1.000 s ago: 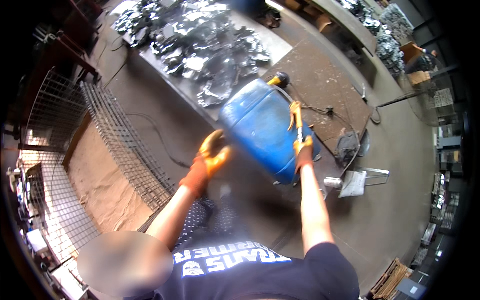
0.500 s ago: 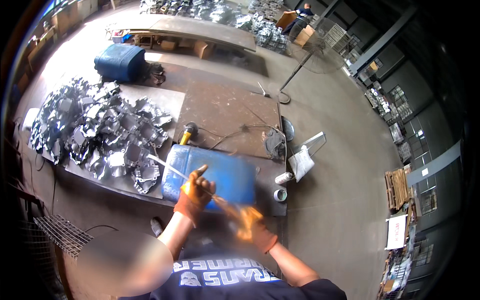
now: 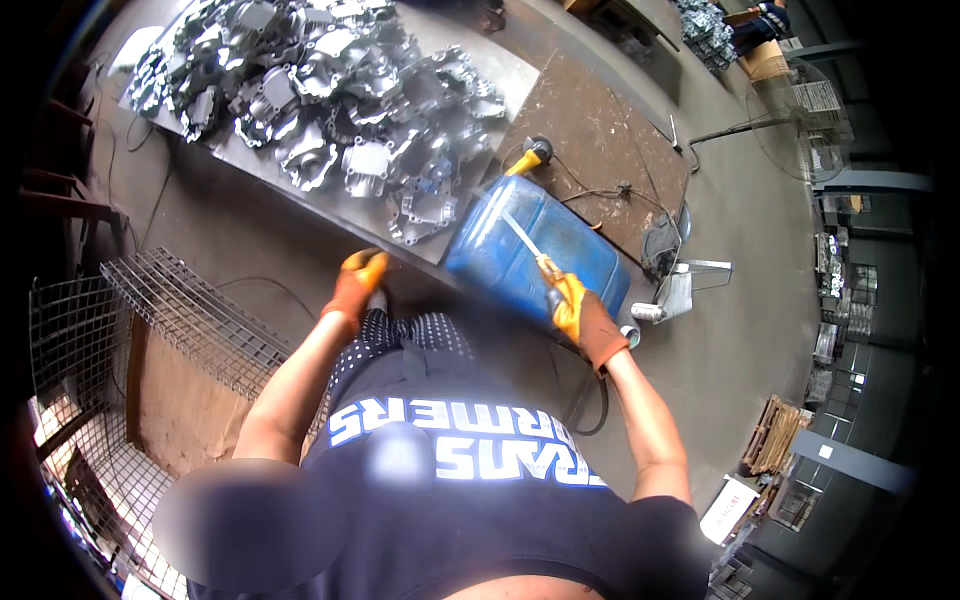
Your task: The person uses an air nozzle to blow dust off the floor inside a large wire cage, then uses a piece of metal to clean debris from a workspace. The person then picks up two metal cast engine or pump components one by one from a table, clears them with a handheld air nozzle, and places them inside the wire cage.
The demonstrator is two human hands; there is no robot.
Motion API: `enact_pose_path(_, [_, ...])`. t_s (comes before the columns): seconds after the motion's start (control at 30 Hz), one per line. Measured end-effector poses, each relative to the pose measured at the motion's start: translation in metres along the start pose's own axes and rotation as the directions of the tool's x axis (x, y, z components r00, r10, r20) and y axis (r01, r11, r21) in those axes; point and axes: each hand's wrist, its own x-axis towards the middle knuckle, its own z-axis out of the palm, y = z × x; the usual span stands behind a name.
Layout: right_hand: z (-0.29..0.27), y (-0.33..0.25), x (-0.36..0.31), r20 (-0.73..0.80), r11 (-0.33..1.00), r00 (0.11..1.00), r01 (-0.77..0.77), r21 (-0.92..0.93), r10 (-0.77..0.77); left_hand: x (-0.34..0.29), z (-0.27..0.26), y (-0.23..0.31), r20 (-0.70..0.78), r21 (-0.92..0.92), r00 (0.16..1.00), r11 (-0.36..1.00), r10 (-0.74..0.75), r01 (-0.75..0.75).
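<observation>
Silver-grey metal castings (image 3: 285,90) were heaped over the left part of the table (image 3: 600,130), almost to its near edge. Just off that edge, the gloved left hand (image 3: 362,268) was held with its fingers bent inward; whether anything was gripped there could not be told. The slim tool (image 3: 522,235) was placed to its right and a little farther away, well apart from it. The tool's long axis was slanted leftward and away from the person, above the blue container (image 3: 582,250), its tip directed toward the castings; contact could not be made out. The container was set at the near edge, toward the table's right end. By the nearer, right hand (image 3: 568,305), the tool's rear end was clasped in wrapped fingers.
</observation>
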Motion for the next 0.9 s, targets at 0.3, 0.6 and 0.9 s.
enact_pose_path(0.3, [-0.043, -0.006, 0.104, 0.093, 0.989, 0.995, 0.035, -0.143, -0.021, -0.135, -0.251, -0.162, -0.671, -0.21, 0.601, 0.889, -0.434, 0.408])
enact_pose_path(0.6, [-0.047, -0.017, 0.264, -0.155, 0.938, 0.927, 0.326, -0.118, -0.342, -0.119, -0.209, -0.159, -0.657, 0.201, 0.742, 0.919, -0.131, 0.34])
enact_pose_path(0.9, [-0.109, -0.137, 0.271, 0.444, 0.088, 0.709, 0.576, -0.813, -0.548, -0.109, -0.2, -0.142, -0.657, 0.183, 0.728, 0.896, -0.194, 0.404])
